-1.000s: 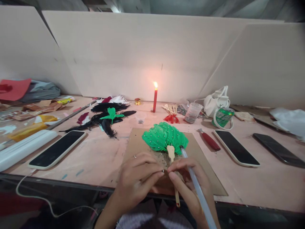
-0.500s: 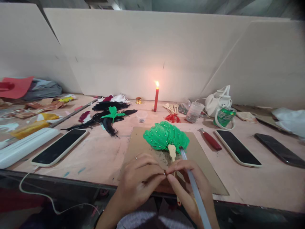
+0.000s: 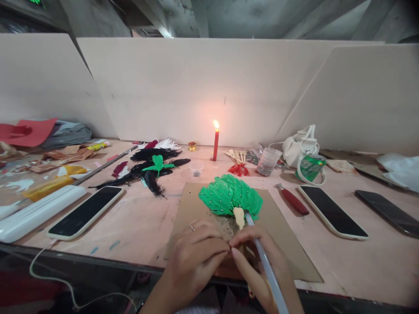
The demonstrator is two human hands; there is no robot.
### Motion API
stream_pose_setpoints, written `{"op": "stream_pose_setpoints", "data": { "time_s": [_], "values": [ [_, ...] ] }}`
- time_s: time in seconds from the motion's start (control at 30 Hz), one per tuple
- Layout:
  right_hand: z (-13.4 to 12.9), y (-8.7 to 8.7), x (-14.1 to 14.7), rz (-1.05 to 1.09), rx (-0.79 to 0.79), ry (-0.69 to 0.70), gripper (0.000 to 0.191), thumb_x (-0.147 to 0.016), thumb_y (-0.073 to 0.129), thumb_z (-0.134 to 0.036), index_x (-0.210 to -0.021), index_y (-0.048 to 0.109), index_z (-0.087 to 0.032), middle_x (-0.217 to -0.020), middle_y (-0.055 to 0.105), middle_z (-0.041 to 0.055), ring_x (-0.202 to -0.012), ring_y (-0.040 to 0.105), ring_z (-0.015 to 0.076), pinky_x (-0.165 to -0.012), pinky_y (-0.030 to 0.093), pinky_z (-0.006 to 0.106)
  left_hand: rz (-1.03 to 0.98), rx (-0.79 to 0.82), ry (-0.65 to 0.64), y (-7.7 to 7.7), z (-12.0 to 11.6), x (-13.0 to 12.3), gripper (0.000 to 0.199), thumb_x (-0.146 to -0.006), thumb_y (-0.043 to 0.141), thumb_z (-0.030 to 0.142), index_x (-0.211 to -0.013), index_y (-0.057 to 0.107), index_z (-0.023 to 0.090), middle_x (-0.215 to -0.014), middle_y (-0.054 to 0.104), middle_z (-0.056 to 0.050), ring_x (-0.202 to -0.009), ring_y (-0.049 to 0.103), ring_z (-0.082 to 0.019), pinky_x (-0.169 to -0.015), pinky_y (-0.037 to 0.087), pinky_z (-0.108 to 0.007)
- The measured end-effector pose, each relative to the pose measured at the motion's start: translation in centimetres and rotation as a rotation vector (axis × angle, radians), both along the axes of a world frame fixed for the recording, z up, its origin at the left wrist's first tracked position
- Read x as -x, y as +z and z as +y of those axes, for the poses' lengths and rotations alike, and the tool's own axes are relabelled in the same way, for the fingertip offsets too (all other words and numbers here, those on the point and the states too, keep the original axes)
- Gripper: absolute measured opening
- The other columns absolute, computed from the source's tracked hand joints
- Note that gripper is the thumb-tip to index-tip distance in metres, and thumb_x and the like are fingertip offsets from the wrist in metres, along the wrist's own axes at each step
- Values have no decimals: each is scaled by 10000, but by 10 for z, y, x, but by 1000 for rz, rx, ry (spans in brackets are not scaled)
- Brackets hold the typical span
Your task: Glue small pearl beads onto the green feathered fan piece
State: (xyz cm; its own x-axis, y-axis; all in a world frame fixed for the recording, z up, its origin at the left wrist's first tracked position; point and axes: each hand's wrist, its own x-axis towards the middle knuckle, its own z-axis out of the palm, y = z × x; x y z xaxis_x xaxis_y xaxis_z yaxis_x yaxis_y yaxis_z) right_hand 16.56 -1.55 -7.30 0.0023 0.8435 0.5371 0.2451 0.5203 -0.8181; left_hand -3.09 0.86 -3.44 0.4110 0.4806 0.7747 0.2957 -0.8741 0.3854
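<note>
On a brown cardboard sheet (image 3: pixel 186 209) lies a green feather fan (image 3: pixel 229 196), dotted with small silvery beads, its pale wooden handle (image 3: pixel 239 216) toward me. My right hand (image 3: pixel 265 261) holds a long translucent glue stick (image 3: pixel 268 264), with its dark tip near the lower right of the feathers. My left hand (image 3: pixel 196 257), wearing a ring, is closed in a pinch. Its fingertips meet those of my right thumb and forefinger over the handle; whatever is between them is too small to make out. Part of the handle is hidden behind my right hand.
A lit red candle (image 3: pixel 216 146) stands behind the fan. Black feathers (image 3: pixel 137 170) lie left, with a phone (image 3: pixel 87 213) nearer me. On the right are a red-handled knife (image 3: pixel 293 200), another phone (image 3: pixel 332 211), a plastic cup (image 3: pixel 268 161) and a green can (image 3: pixel 310 169).
The view has tilted up, so the scene sits lower. A tiny pale bead that showed between the fingertips is no longer visible. Both hands keep nearly the same pose.
</note>
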Motion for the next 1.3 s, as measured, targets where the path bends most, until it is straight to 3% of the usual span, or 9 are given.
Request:
{"op": "stream_pose_setpoints", "data": {
  "time_s": [0.23,0.37,0.57,0.7,0.97,1.3],
  "values": [
    [1,9,-3,-60,-47,14,112,-1014,741,-183,-1010,694,-284,-890,750,-1,-780,765,191,-690,584,253,1,-65,-15,0,1,1,159,-1058,710,60,-945,726,169,-908,797,-30,-848,703,-172,-807,557,-307],
    [-1,9,-2,-4,-3,-15,63,-1024,749,-224,-1003,714,-271,-910,743,11,-781,753,188,-696,603,251,-39,-50,-56,-1,1,0,122,-1038,740,43,-997,746,158,-945,803,-35,-867,709,-163,-834,561,-311],
    [-1,6,-2,40,16,-7,57,-1023,751,-227,-989,726,-266,-897,765,25,-810,790,207,-718,626,263,10,-28,-6,-6,-1,1,128,-1079,680,62,-1079,759,161,-974,779,-48,-913,674,-185,-836,525,-335],
    [-2,1,1,149,108,-2,103,-1001,767,-240,-973,674,-272,-895,746,21,-791,744,195,-677,581,253,10,-24,-5,-5,-2,1,132,-1093,666,75,-1076,760,165,-964,777,-37,-885,675,-177,-840,507,-347],
    [-3,-1,2,388,203,196,262,-999,806,-299,-1008,544,-293,-909,749,-11,-761,718,152,-699,563,225,-10,-44,-109,7,-1,-2,164,-1145,624,170,-1131,787,178,-975,835,-40,-875,741,-181,-834,539,-358],
    [-5,6,4,375,169,212,324,-946,735,-165,-1047,465,-313,-905,665,-39,-771,659,150,-682,511,222,14,2,-80,7,-6,-9,172,-1098,653,81,-1039,770,194,-985,819,-20,-924,701,-182,-854,553,-349]
  ]
}}
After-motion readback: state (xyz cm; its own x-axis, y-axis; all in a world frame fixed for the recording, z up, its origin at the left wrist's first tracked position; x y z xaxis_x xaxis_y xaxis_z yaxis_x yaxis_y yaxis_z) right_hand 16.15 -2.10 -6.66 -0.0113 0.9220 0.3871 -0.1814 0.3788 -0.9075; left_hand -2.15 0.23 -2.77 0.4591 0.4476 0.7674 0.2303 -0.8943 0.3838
